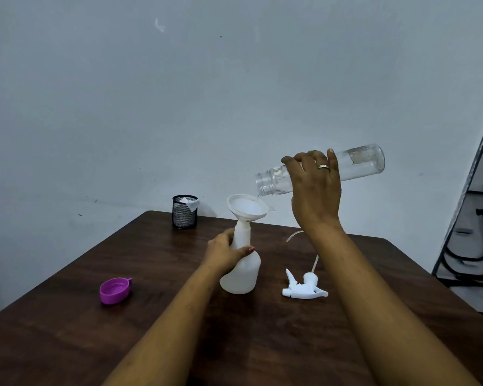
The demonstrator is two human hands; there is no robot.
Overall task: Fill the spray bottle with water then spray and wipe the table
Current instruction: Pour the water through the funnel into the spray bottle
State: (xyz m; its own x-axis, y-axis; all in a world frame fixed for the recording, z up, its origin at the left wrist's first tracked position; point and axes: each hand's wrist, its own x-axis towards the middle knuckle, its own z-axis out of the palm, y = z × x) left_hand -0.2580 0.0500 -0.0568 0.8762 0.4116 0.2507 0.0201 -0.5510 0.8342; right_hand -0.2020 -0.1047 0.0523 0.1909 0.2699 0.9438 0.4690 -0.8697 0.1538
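Observation:
A white spray bottle point(241, 274) stands upright on the dark wooden table point(67, 330) with a white funnel point(247, 208) in its neck. My left hand point(225, 250) grips the bottle's neck. My right hand point(315, 190) holds a clear water bottle point(357, 162) tilted almost level, its open mouth just above the funnel's right rim. A thin trickle runs from the mouth into the funnel. The white trigger sprayer head point(304, 288) with its thin tube lies on the table to the right of the spray bottle.
A purple cap point(115, 290) lies upside down on the table's left part. A black mesh cup point(184, 211) with white paper in it stands at the far edge. A pale wall rises behind; black metal frames point(471, 246) lean at the right.

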